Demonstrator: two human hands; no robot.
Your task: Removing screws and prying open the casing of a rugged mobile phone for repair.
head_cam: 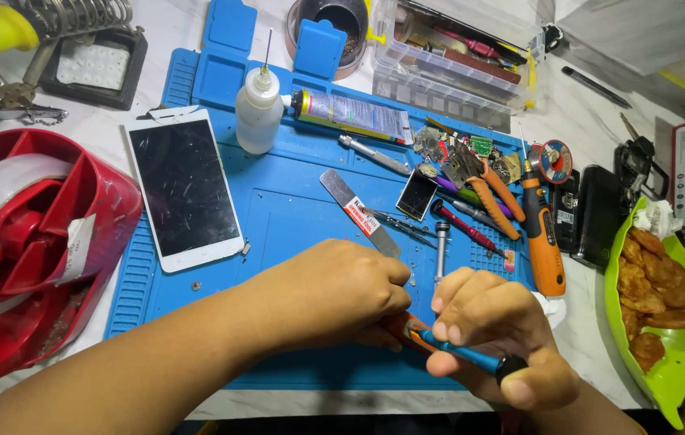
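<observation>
Gripping one blue screwdriver [459, 354], the right hand [491, 338] meets the left hand [334, 294], closed on something small and orange, above one blue mat [278, 217] bearing one white phone [184, 189].

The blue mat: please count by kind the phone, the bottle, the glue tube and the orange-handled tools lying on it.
White phone: 1
White dropper bottle: 1
Glue tube: 1
Orange-handled tools, namely electric screwdriver and pliers: 2
Total: 5

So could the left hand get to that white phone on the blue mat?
Probably yes: the phone lies face up just beyond the left hand, nothing between them, though that hand seems busy holding something orange.
</observation>
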